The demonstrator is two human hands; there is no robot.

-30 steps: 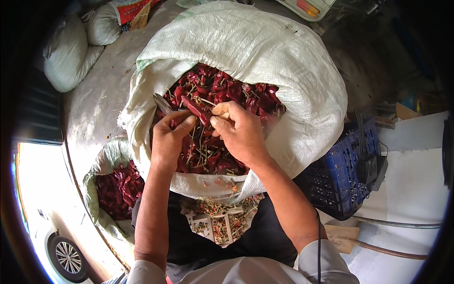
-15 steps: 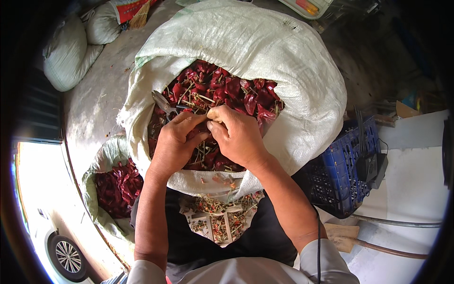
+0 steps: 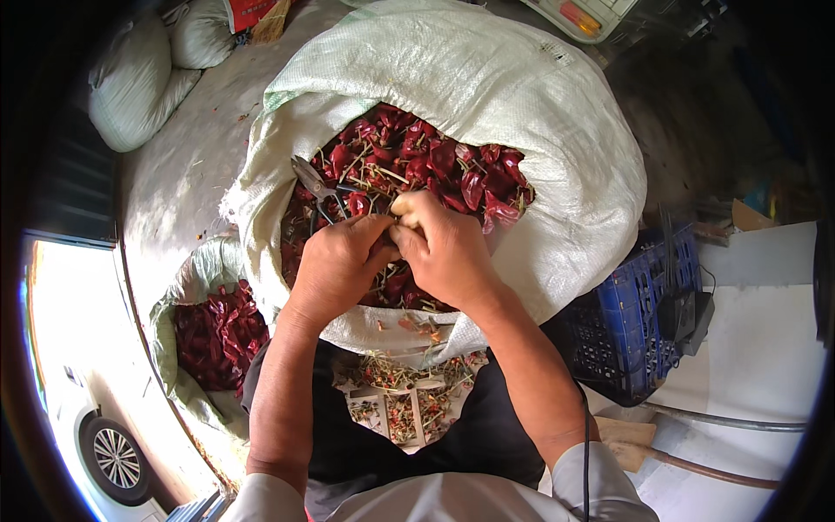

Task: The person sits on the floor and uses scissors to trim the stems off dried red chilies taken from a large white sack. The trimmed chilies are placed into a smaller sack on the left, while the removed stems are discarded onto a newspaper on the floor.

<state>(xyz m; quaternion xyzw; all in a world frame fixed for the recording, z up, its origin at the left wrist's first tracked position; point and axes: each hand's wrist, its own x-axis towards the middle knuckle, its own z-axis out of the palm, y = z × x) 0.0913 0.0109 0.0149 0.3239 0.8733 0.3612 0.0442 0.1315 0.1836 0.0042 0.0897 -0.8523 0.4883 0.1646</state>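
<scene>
Above a large white woven sack [image 3: 574,157] full of dried red chilies [image 3: 444,157], my two hands meet. The thumb and fingers of my left hand [image 3: 344,261] are pinched together, touching the fingertips of my right hand [image 3: 444,248], which pinch too. Whatever lies between the fingertips is too small and covered to make out. A red chili [image 3: 358,204] shows just beyond my left fingers. Metal shears [image 3: 311,180] rest on the chilies at the left side of the sack's mouth, handles partly hidden. Dry stems [image 3: 383,174] are mixed among the chilies.
A smaller sack of red chilies [image 3: 222,339] stands at the left. Stem scraps [image 3: 404,418] lie on slats between my knees. To the right are a blue plastic crate [image 3: 639,304] and wooden-handled tools [image 3: 696,470]. Filled white sacks [image 3: 135,83] sit at the far left.
My view has shifted slightly, so the sack and shears appear a little differently placed. Both hands stay together, fingertips pinched, with only small movement.
</scene>
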